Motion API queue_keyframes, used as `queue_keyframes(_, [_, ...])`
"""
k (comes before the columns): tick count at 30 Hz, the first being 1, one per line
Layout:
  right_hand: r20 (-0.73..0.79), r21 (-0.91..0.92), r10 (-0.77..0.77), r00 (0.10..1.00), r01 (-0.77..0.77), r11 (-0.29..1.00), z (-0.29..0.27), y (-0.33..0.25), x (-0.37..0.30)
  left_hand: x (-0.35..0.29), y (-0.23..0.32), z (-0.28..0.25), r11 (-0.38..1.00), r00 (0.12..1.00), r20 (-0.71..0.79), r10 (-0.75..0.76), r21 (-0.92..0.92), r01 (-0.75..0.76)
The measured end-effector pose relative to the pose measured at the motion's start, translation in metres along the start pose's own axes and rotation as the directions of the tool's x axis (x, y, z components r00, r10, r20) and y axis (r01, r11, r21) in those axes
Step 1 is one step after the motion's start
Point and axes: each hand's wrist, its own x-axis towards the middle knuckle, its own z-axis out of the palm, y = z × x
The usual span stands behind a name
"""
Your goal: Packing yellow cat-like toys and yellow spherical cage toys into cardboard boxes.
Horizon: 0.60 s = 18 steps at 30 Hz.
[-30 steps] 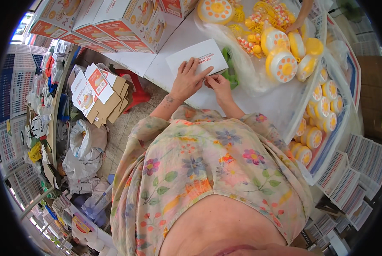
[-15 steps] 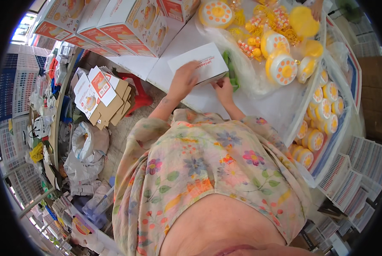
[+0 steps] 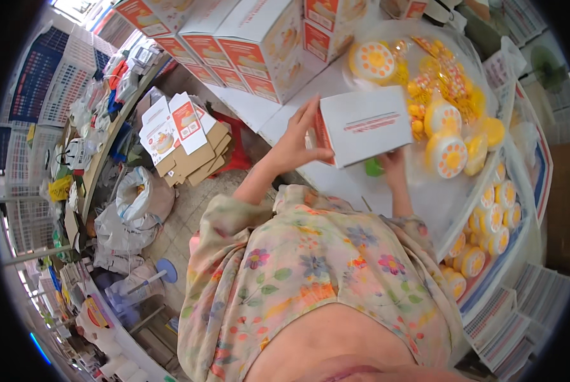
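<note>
A white carton box with a red printed end (image 3: 371, 127) is held above the white table, its pale face turned up. My left hand (image 3: 297, 137) grips the red end, fingers along the far part and thumb at the near edge. At the lower right corner my right hand (image 3: 396, 164) grips the box from beneath; its fingers are partly hidden. A green object (image 3: 374, 167) shows just below the box, beside my right hand; most of it is covered, so I cannot tell its kind.
Stacked red-and-white cartons (image 3: 253, 54) stand at the far left of the table. Yellow-and-white round containers (image 3: 447, 156) and small yellow parts lie in clear plastic at right; more fill a bin (image 3: 488, 223). Flattened cartons (image 3: 192, 143) rest on a red stool (image 3: 237, 153).
The view has shifted, with the scene now lower and further right. The box has been turned, bringing its red end toward my left hand. My right hand has moved under its corner.
</note>
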Motion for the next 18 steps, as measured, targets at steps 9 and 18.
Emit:
queue_keyframes(9, [0.152, -0.191, -0.714, 0.683, 0.729, 0.657, 0.062, -0.14, 0.135, 0.004, 0.101, -0.075, 0.791, 0.655, -0.444, 0.611, 0.37, -0.488])
queue_keyframes(18, [0.537, 0.229, -0.491, 0.686, 0.442, 0.867, 0.267, -0.223, 0.271, 0.069, 0.064, -0.187, 0.843, 0.401, -0.742, 0.537, 0.455, -0.286])
